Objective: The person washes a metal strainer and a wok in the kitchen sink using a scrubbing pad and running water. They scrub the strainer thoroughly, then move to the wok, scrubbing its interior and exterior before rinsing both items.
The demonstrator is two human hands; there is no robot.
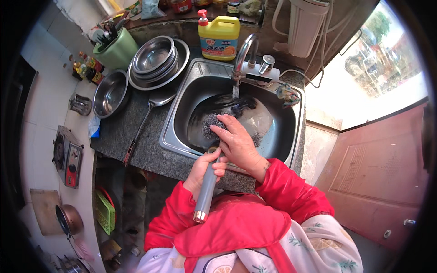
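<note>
My left hand (pixel 203 169) is closed around the grey handle (pixel 206 191) of a round pan (pixel 261 117) that lies tilted in the stainless steel sink (pixel 168 136). With bent fingers, my right hand (pixel 238 141) presses a grey mesh scouring pad (pixel 211 127) against the pan's near left part. Water runs from the chrome faucet (pixel 246 47) onto the pan's far side. Dark wet patches and small specks show on its surface; my right hand hides part of it.
A yellow detergent jug (pixel 219 37) stands behind the sink. To its left are stacked steel bowls (pixel 154 56), another steel bowl (pixel 110 94) and a long-handled spatula (pixel 145 119). A patterned cloth (pixel 287 95) hangs on the sink's right rim. A portable gas stove (pixel 68 157) sits farther left.
</note>
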